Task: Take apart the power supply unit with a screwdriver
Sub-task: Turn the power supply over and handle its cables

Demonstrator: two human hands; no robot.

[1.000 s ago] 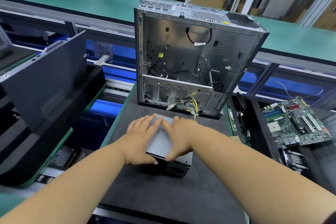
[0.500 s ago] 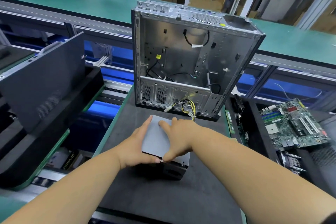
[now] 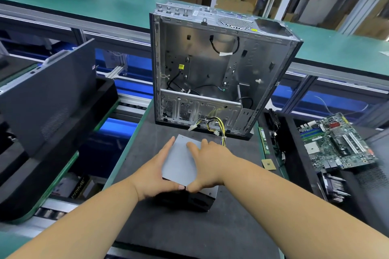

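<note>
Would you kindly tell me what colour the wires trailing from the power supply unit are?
Yellow and black wires with white connectors, clearest in the head view.

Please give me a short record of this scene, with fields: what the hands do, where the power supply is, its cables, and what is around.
left hand: left hand lies along the left edge of the grey lid, fingers straight
right hand: right hand rests on the lid, fingers spread
power supply unit: power supply unit sits on the dark mat
cables: yellow and black cables lie between unit and case
case: open computer case stands upright behind
right side: motherboard lies in a tray
screwdriver: none visible
</note>
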